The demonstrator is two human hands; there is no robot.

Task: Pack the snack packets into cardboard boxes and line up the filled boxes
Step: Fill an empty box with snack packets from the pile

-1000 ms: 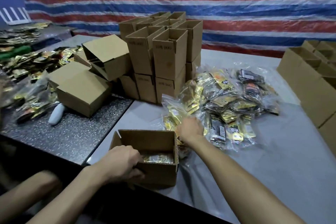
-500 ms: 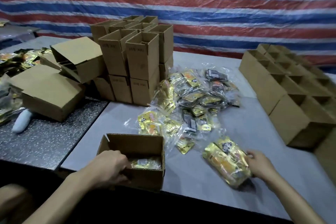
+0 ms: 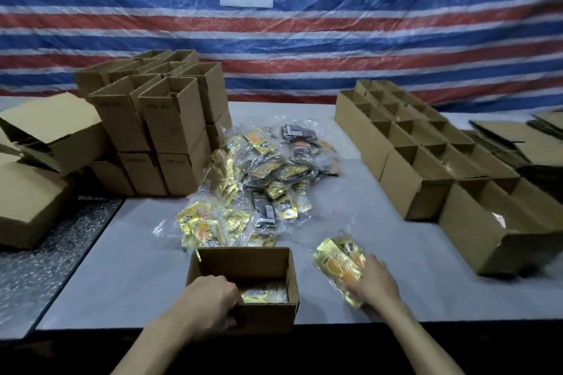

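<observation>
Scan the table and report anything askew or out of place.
Two cardboard boxes at far left lie tipped and tilted, unlike the upright stack beside them. The left hand grips the open box; the right hand rests on a packet bundle. Nothing else stands out.

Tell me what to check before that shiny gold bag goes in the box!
1. Box open on top: ok.
2. Left hand grips the box's near wall: ok.
3. Room inside: ok, packets only cover the bottom.
4. Right hand touches the gold bag; firm hold: cannot tell.
5. Table between bag and box bare: ok.
</observation>
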